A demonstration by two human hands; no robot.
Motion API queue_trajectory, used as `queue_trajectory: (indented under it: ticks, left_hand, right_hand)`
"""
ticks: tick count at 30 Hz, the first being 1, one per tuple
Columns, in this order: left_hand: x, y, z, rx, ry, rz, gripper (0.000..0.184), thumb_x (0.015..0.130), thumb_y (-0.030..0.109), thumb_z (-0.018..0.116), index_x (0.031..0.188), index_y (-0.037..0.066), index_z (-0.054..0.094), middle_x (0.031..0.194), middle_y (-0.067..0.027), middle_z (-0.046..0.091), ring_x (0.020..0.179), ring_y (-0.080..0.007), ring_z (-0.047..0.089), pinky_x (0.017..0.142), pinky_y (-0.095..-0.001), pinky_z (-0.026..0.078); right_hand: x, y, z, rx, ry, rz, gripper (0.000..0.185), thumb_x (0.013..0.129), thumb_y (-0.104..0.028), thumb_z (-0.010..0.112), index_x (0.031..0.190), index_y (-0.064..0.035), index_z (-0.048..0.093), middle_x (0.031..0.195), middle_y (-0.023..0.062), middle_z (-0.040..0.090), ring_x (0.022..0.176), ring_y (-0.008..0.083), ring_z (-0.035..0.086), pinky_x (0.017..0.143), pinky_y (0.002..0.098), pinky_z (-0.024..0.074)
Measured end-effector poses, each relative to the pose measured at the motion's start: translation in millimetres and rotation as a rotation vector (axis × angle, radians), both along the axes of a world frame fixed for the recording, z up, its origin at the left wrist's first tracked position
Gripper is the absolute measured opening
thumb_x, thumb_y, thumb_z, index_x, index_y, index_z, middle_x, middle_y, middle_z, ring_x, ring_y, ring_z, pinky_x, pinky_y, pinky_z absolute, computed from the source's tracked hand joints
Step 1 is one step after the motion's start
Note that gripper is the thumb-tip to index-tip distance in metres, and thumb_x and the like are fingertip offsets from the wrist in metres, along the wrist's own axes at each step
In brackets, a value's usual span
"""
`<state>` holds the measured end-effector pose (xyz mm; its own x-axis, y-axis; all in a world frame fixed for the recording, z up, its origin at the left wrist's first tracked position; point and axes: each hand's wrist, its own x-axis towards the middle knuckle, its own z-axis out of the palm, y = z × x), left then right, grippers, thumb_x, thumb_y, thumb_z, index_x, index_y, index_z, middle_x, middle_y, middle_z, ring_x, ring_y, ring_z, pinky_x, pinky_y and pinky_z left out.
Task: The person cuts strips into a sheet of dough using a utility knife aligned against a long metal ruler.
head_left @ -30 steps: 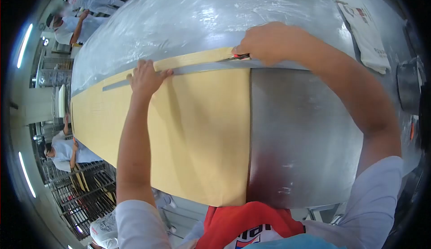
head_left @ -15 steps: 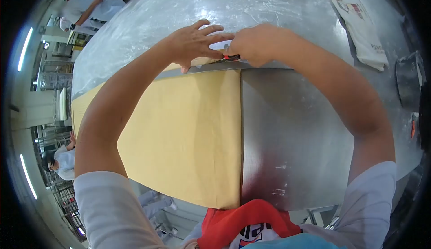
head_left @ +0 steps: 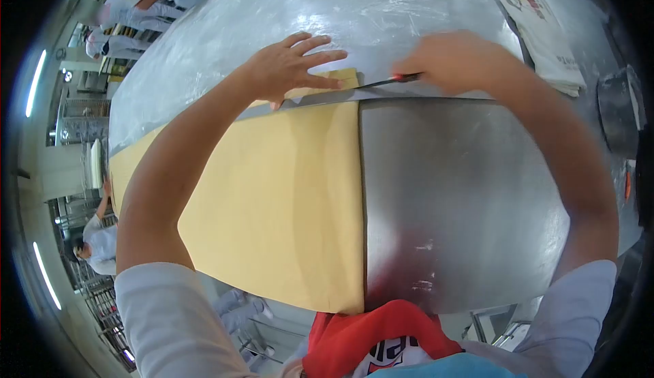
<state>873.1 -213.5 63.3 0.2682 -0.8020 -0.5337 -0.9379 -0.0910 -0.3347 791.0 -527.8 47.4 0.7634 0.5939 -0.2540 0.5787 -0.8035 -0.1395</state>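
A large yellow dough sheet [head_left: 293, 194] lies on the metal table [head_left: 456, 201]. Along its far side runs a long metal ruler [head_left: 313, 100], with a narrow dough strip [head_left: 349, 77] beyond it. My left hand [head_left: 296, 71] rests with fingers spread over the ruler and strip, near the sheet's right end. My right hand [head_left: 453, 61], blurred by motion, is closed round a knife [head_left: 392, 80] with a red and black handle. The thin blade points left, its tip close to the strip's right end.
A white printed cloth or bag [head_left: 538, 34] lies at the far right, near a dark metal container [head_left: 618, 112]. A small orange object [head_left: 627, 184] is at the right edge. Several people in white stand at the left, beside racks [head_left: 85, 109].
My left hand has moved right along the ruler, its fingers now spread. My right hand has shifted right with the knife since half a second ago, away from my left hand.
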Motion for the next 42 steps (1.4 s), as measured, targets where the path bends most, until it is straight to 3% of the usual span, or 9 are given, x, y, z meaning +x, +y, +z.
queue_trajectory:
  ticks: [4,7,10,13,20,26,36,38,42]
  left_hand:
    - [-4.5,13.0,2.6,-0.095,-0.014,-0.020,0.114,0.051,0.039,0.102,0.152,0.053,0.051,0.174,0.0081,0.029,0.159,-0.0251,0.030,0.133,-0.0437,0.031]
    - [-20.1,38.3,5.6,-0.196,-0.036,0.078,0.103,0.054,0.035,0.101,0.148,0.045,0.060,0.172,0.0048,0.035,0.154,-0.0277,0.037,0.128,-0.0452,0.036]
    - [-35.1,134.9,-27.0,-0.556,-0.058,0.622,0.053,0.083,0.042,0.087,0.134,0.034,0.076,0.161,-0.0017,0.050,0.143,-0.0277,0.046,0.120,-0.0484,0.039]
    - [-70.9,223.3,-69.5,-0.896,-0.082,0.654,0.033,0.093,0.036,0.078,0.124,0.025,0.081,0.142,-0.0065,0.063,0.130,-0.0331,0.056,0.111,-0.0511,0.046]
    - [-49.4,350.8,-89.2,-1.294,-0.089,0.890,0.027,0.093,0.026,0.078,0.118,0.020,0.083,0.119,-0.0065,0.071,0.118,-0.0323,0.062,0.104,-0.0496,0.049]
    - [1.6,378.5,-94.6,-1.233,-0.078,0.587,0.024,0.087,0.023,0.083,0.107,0.011,0.077,0.105,-0.0066,0.068,0.108,-0.0309,0.062,0.100,-0.0460,0.044]
    - [1.9,373.4,-99.9,-1.273,-0.120,0.532,0.024,0.087,0.021,0.080,0.105,0.012,0.066,0.107,-0.0050,0.062,0.108,-0.0295,0.059,0.097,-0.0476,0.043]
    - [3.0,372.9,-103.6,-1.276,-0.079,0.549,0.026,0.087,0.022,0.081,0.105,0.012,0.066,0.107,-0.0051,0.062,0.109,-0.0297,0.059,0.098,-0.0478,0.042]
    - [4.3,372.7,-108.1,-1.298,-0.081,0.552,0.025,0.088,0.023,0.081,0.105,0.012,0.067,0.108,-0.0056,0.062,0.109,-0.0302,0.059,0.098,-0.0477,0.042]
  right_hand:
    - [-34.1,-75.6,17.8,-0.034,0.053,-0.178,0.045,0.095,-0.009,0.069,0.138,-0.0231,0.068,0.115,0.0128,0.074,0.107,0.0377,0.068,0.093,0.0471,0.0535]
    - [-68.7,-75.2,1.8,0.240,-0.061,-0.250,0.038,0.095,-0.011,0.069,0.133,-0.0166,0.068,0.108,0.0141,0.073,0.110,0.0387,0.067,0.093,0.0506,0.0534]
    - [-61.5,-14.3,-26.3,0.388,-0.111,-0.210,0.035,0.093,-0.014,0.073,0.128,-0.0117,0.068,0.110,0.0150,0.072,0.111,0.0402,0.066,0.094,0.0505,0.0520]
    - [-70.3,47.8,-63.1,0.476,-0.200,-0.311,0.037,0.090,-0.017,0.078,0.125,-0.0086,0.068,0.114,0.0156,0.070,0.113,0.0406,0.065,0.094,0.0485,0.0519]
    - [-31.8,46.7,-89.6,0.333,-0.226,-0.423,0.037,0.082,-0.011,0.083,0.116,-0.0056,0.070,0.109,0.0167,0.072,0.101,0.0412,0.070,0.090,0.0478,0.0543]
    - [1.7,36.7,-100.1,0.329,-0.213,-0.438,0.036,0.081,-0.012,0.082,0.114,-0.0037,0.071,0.107,0.0173,0.073,0.098,0.0411,0.070,0.089,0.0462,0.0540]
    - [3.4,7.8,-103.2,0.216,-0.360,-0.486,0.037,0.084,-0.014,0.081,0.117,-0.0015,0.071,0.108,0.0173,0.073,0.101,0.0378,0.071,0.092,0.0429,0.0535]
    - [-1.6,27.5,-86.4,0.239,-0.182,-0.644,0.037,0.085,-0.014,0.081,0.119,-0.0013,0.072,0.113,0.0177,0.074,0.105,0.0375,0.071,0.095,0.0424,0.0534]
    - [-7.5,32.1,-88.1,0.247,-0.245,-0.622,0.037,0.084,-0.014,0.081,0.118,-0.0007,0.073,0.116,0.0181,0.075,0.108,0.0380,0.071,0.098,0.0428,0.0533]
